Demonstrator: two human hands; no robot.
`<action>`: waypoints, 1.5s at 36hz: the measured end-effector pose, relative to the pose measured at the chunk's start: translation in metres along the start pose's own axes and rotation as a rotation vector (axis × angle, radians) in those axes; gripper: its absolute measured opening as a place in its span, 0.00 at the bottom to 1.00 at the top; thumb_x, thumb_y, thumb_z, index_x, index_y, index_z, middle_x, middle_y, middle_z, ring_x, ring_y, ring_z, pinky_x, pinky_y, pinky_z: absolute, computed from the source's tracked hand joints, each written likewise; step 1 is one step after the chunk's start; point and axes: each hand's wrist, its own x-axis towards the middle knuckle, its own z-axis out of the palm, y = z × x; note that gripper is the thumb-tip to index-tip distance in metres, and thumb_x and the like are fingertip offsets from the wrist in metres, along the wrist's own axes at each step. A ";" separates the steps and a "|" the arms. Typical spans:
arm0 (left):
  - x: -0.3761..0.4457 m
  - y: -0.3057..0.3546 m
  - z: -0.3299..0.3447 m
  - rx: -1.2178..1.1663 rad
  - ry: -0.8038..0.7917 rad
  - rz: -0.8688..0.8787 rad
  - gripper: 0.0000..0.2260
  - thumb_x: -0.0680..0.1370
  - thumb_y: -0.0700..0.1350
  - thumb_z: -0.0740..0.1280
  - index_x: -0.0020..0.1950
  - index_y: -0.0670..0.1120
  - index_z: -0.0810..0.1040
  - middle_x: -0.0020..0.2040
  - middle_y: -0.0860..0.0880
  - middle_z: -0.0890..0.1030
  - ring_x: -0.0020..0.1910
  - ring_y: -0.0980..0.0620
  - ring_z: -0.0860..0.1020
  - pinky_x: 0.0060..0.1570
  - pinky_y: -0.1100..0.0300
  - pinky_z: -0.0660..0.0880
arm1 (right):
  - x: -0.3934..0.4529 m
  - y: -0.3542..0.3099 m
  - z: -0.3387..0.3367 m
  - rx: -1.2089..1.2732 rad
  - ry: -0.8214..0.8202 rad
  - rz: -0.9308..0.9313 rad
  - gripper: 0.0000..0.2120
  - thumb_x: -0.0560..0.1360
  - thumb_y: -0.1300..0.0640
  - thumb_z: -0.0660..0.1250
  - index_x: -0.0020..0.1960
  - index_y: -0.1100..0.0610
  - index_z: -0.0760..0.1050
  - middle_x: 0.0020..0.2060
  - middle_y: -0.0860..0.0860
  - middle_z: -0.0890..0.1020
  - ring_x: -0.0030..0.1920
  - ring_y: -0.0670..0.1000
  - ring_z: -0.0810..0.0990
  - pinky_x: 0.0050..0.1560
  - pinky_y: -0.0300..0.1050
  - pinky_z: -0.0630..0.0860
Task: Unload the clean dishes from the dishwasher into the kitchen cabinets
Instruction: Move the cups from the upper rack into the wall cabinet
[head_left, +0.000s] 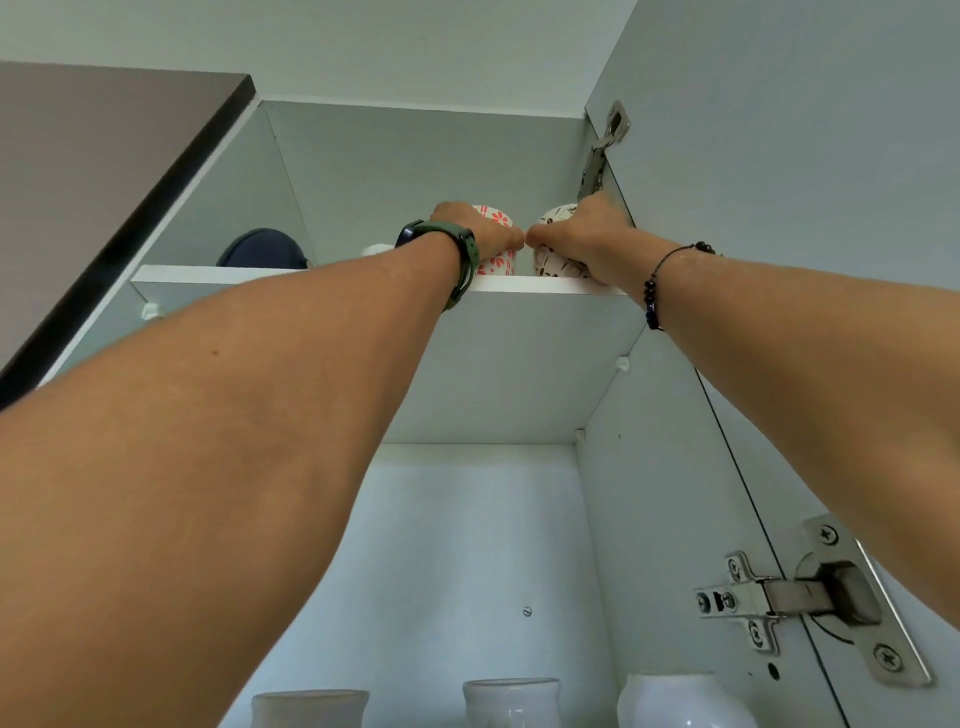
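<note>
The scene is lit evenly by soft, diffuse light of a cool, greenish-grey cast; no glare is seen. The brightest patch is found on the cabinet's back wall (467, 545) at the lower centre. Soft shadow is cast under the upper shelf (311, 275). Small highlights are shown on the metal hinge (789, 597) at lower right. Straight edges are bent by wide-angle distortion, and the forearms near the lower corners are stretched and slightly soft

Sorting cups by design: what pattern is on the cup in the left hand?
Red flowers on white cup, head view.
</note>
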 end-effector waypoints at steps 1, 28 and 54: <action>-0.002 0.000 -0.001 -0.007 -0.005 -0.007 0.32 0.68 0.56 0.72 0.66 0.44 0.65 0.51 0.47 0.76 0.42 0.50 0.77 0.36 0.59 0.73 | 0.001 0.000 0.001 -0.014 -0.011 0.004 0.39 0.64 0.45 0.74 0.67 0.60 0.61 0.53 0.56 0.76 0.50 0.53 0.78 0.39 0.44 0.75; -0.033 0.012 -0.002 0.489 -0.196 0.135 0.20 0.82 0.51 0.53 0.69 0.41 0.68 0.70 0.42 0.69 0.68 0.43 0.67 0.65 0.56 0.62 | -0.015 -0.004 0.007 -0.453 -0.056 0.048 0.30 0.74 0.48 0.64 0.71 0.58 0.59 0.68 0.62 0.63 0.68 0.61 0.64 0.65 0.51 0.65; -0.196 -0.009 -0.102 0.407 -0.042 0.250 0.17 0.77 0.42 0.59 0.65 0.40 0.70 0.62 0.40 0.71 0.60 0.40 0.70 0.54 0.51 0.69 | -0.199 -0.063 -0.088 -0.640 -0.069 -0.219 0.18 0.79 0.54 0.55 0.64 0.63 0.67 0.59 0.62 0.72 0.59 0.62 0.69 0.53 0.48 0.69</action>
